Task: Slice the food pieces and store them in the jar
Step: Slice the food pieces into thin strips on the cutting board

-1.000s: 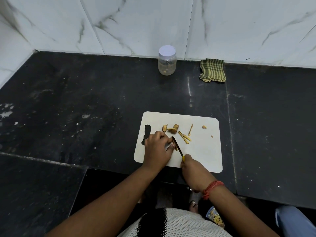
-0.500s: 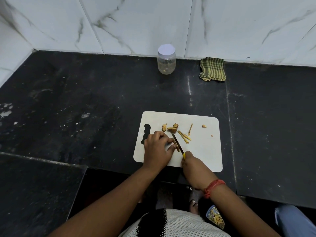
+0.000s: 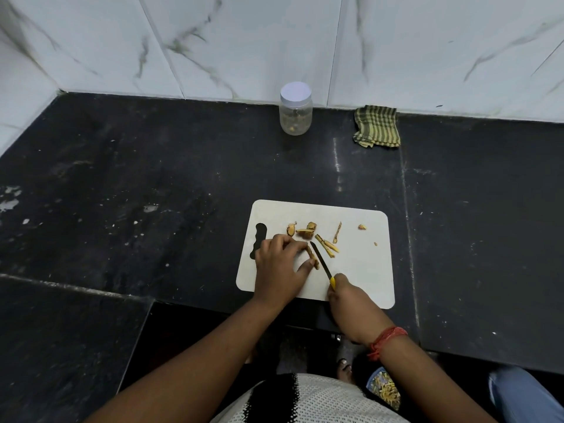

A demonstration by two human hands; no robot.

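A white cutting board (image 3: 360,270) lies on the black counter. Several yellow-brown food pieces (image 3: 306,232) and thin strips (image 3: 326,245) are scattered on its far half. My left hand (image 3: 279,265) pinches one long brown piece (image 3: 312,256) between fingertips and thumb, holding it down on the board. My right hand (image 3: 343,296) grips the yellow handle of a small dark-bladed knife (image 3: 320,259), whose blade lies right beside that piece. A clear jar (image 3: 295,109) with a white lid stands closed at the back wall, a few bits inside.
A folded green checked cloth (image 3: 377,126) lies by the wall, right of the jar. The black counter (image 3: 152,193) steps down at the front left. White marble tiles rise behind the counter. The board's handle cut-out (image 3: 259,236) is beside my left hand.
The knife blade has shifted slightly up along the held piece. My left hand keeps holding the piece in the same spot.
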